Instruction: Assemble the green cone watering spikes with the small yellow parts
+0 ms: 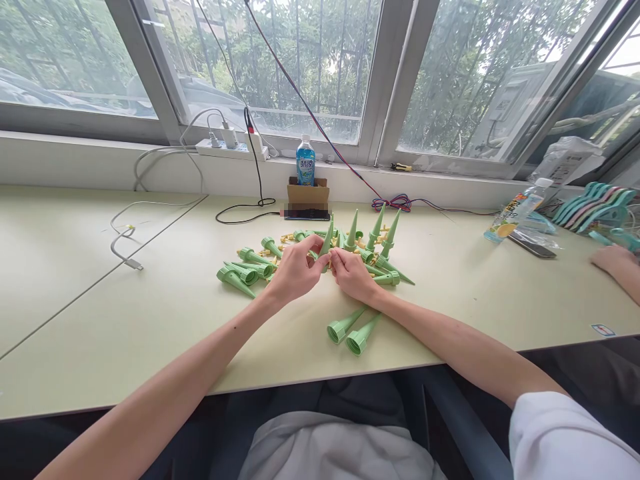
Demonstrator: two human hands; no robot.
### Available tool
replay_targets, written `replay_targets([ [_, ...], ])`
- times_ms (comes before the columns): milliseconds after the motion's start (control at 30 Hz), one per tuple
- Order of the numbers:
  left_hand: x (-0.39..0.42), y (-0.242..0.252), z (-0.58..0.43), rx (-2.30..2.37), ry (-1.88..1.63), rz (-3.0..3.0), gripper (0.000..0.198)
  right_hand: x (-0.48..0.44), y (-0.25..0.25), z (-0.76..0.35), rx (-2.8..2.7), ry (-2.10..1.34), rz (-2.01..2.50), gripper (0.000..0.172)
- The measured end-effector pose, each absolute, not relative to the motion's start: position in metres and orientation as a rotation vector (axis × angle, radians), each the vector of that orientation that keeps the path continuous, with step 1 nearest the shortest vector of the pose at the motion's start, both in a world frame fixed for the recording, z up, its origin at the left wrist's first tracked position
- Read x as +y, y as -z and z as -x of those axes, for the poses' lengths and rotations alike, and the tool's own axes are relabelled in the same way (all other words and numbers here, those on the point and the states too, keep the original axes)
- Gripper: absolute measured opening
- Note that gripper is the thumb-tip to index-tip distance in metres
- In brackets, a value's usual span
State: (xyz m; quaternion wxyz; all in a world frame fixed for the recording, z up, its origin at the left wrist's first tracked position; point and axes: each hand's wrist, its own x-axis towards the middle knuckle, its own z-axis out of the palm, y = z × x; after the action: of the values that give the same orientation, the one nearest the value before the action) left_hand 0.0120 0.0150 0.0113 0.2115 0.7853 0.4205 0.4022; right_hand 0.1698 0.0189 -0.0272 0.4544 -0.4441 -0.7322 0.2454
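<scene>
My left hand (295,270) is closed round a green plastic plant-watering spike (328,239), its point upward. Close against it, my right hand (354,275) pinches at the spike's side, where a bit of a small yellow valve (329,266) shows between the fingertips. Around and behind both hands lie several more green spikes (247,257) and yellow valves (287,237). Several spikes (351,230) stand point up just beyond my right hand. Two loose spikes (357,341) lie near my right forearm with their threaded open ends toward me.
At the back, a blue-labelled bottle (305,162) stands behind a small cardboard box (309,193) and a phone. Cables (395,202) run along the sill. On the right are a drink bottle (517,210), a phone (533,245), hangers (595,207) and another person's hand (617,263).
</scene>
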Motion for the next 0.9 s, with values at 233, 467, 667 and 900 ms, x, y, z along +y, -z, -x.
replay_targets([
  [233,0.0149,-0.011,-0.0123,1.19,-1.115,-2.191,0.011,0.0183,0.03,-0.1674,-1.772,-0.637,1.086,0.039],
  [467,0.0153,-0.0111,-0.0129,1.201,-1.141,-2.166,0.013,0.0133,0.0267,-0.165,-1.725,-0.56,1.128,0.037],
  [667,0.0157,-0.0097,-0.0141,1.197,-1.134,-2.201,0.014,0.0126,0.0255,-0.1649,-1.716,-0.55,1.142,0.036],
  [900,0.0171,-0.0086,-0.013,1.199,-1.131,-2.237,0.016,0.0144,0.0269,-0.1652,-1.732,-0.547,1.145,0.036],
])
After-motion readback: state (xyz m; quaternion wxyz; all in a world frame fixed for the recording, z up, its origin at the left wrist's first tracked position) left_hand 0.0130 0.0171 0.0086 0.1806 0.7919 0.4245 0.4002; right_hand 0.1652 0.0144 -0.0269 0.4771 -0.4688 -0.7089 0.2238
